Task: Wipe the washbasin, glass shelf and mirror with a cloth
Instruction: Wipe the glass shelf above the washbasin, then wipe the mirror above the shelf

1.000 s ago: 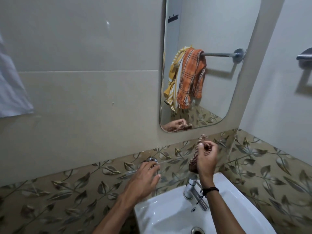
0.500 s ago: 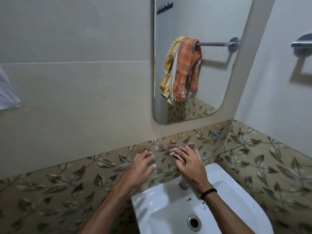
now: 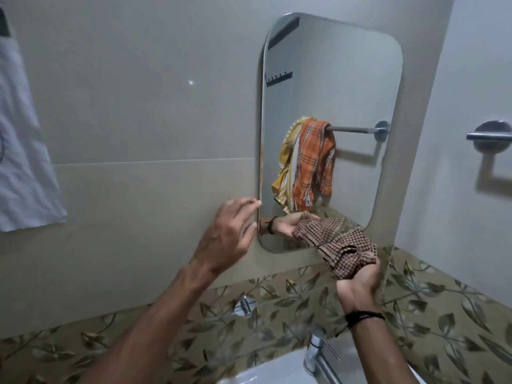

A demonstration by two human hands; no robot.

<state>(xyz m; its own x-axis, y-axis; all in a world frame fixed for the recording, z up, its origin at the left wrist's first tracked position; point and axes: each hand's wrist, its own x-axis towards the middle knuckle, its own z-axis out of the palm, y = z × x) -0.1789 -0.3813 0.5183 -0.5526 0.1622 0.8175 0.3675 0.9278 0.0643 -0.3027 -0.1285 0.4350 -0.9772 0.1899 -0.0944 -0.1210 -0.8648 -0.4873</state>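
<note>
Grey wall tiles hold the mirror [image 3: 329, 87], and at its 5 o'clock corner the right hand [image 3: 357, 284] has its fingers squeezed on the checked cloth [image 3: 336, 246] pressed to the glass, while the left hand [image 3: 225, 236], fingers apart, touches its 8 o'clock edge.

At nine o'clock I see a white towel [image 3: 23, 151] hanging on the plain wall tiles [image 3: 144, 112]. At three o'clock a chrome rail [image 3: 489, 136] juts from the side wall. At six o'clock a chrome tap [image 3: 318, 356] stands upright, and leaf-patterned tiles [image 3: 443, 322] band the lower wall behind it.
</note>
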